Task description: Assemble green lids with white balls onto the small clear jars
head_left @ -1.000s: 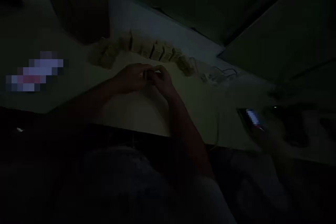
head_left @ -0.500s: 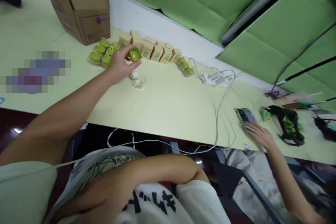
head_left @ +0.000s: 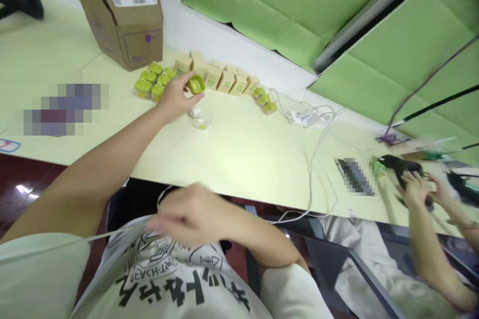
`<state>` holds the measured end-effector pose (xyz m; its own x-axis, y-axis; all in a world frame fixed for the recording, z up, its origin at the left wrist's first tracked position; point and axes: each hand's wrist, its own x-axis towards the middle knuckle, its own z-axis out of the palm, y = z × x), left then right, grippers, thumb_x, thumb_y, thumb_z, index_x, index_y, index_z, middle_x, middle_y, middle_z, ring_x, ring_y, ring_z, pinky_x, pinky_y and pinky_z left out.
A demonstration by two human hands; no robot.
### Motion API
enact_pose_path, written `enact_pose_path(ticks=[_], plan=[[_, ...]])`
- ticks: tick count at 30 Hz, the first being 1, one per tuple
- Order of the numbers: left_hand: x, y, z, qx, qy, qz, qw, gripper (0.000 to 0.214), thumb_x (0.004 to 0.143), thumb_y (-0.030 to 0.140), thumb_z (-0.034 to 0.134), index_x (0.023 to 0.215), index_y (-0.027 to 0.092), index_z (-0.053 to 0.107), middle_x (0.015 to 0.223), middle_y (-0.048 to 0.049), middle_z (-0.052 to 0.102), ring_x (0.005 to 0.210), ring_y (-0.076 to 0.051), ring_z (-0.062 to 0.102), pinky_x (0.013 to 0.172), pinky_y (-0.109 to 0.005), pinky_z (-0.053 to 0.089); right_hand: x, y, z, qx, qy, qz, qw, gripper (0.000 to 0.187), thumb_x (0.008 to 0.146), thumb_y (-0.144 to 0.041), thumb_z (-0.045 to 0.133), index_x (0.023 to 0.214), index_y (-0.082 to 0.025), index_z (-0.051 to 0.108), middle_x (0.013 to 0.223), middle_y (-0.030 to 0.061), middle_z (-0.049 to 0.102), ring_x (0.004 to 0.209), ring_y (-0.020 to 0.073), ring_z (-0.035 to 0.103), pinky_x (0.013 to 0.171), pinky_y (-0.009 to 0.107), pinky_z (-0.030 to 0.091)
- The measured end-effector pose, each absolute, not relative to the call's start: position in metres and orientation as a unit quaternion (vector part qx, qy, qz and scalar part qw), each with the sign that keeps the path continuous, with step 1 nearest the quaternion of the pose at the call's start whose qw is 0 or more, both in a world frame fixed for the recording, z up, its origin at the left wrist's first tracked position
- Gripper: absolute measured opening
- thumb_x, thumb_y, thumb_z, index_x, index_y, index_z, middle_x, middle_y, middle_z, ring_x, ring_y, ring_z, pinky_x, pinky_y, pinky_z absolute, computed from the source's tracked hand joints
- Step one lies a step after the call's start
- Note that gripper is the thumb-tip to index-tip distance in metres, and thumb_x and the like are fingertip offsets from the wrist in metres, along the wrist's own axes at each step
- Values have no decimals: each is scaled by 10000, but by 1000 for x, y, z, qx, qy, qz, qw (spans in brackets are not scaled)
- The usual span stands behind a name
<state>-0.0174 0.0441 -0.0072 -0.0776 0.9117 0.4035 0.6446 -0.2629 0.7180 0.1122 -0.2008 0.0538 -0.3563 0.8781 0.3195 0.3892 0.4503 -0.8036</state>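
Note:
My left hand [head_left: 175,97] reaches over the table, thumb and fingers pinching a square green lid [head_left: 196,84] whose hollow side shows. Just below that hand sit a small white item [head_left: 195,112] and a clear cup [head_left: 201,124] with a yellow patch in it. Left of the hand stands a cluster of small clear containers with green lids [head_left: 149,76]. My right hand [head_left: 185,212] hovers in front of my shirt, near the table edge; it is smeared by motion, and whether it holds anything does not show.
Behind the lid runs a row of small cardboard boxes [head_left: 226,81], with more green-lidded containers [head_left: 265,100] at its right end. A large open carton [head_left: 140,45] stands at back left. White cables [head_left: 311,174] cross the table. At right, a co-worker's hands [head_left: 416,189] touch a black object.
My right hand has risen from my lap towards the table edge. My left hand still holds the green lid. The co-worker's hand has left the phone-like device for the black object.

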Motion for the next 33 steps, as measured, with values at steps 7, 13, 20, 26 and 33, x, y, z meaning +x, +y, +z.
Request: enact_pose_path(ticks=[7, 13, 20, 26, 33], plan=[[-39, 72, -16, 685, 488, 515, 165, 577, 914, 349, 841, 1451, 225, 667, 1214, -100, 795, 1098, -260, 764, 1048, -399, 632, 120, -30, 51, -645, -760, 49, 61, 506, 1077, -486, 600, 1429, -135, 692, 1385, 244, 760, 1309, 395, 738, 1082, 490, 605], [-40, 78, -26, 710, 457, 508, 169, 617, 913, 473, 829, 1457, 250, 642, 1225, -95, 783, 1178, -277, 750, 1083, -393, 626, 108, -3, 26, -641, -763, 39, 77, 344, 980, -222, 572, 1283, -179, 728, 1266, 202, 812, 1234, 406, 761, 1091, 585, 590], [-32, 68, -24, 741, 431, 478, 190, 666, 935, 464, 796, 1540, 260, 608, 1388, -123, 756, 1197, -270, 741, 1036, -403, 627, 175, 9, 13, -554, -660, 229, 453, 404, 949, -447, 749, 1310, -270, 710, 1209, 73, 799, 973, 229, 759, 1039, 447, 653], [-23, 51, -17, 773, 402, 455, 181, 613, 907, 366, 791, 1495, 244, 669, 1403, -110, 773, 1181, -262, 744, 1007, -382, 628, 199, 11, -15, -494, -571, 361, 547, 683, 811, -795, 821, 1264, -293, 723, 1165, 57, 769, 898, 180, 747, 855, 371, 696], [-16, 37, -9, 800, 388, 427, 163, 629, 891, 300, 764, 1507, 218, 668, 1531, -128, 718, 1365, -309, 692, 1096, -426, 593, 197, 5, -12, -469, -540, 425, 555, 682, 786, -702, 900, 1310, -302, 724, 1132, 39, 765, 936, 171, 767, 905, 360, 701]])
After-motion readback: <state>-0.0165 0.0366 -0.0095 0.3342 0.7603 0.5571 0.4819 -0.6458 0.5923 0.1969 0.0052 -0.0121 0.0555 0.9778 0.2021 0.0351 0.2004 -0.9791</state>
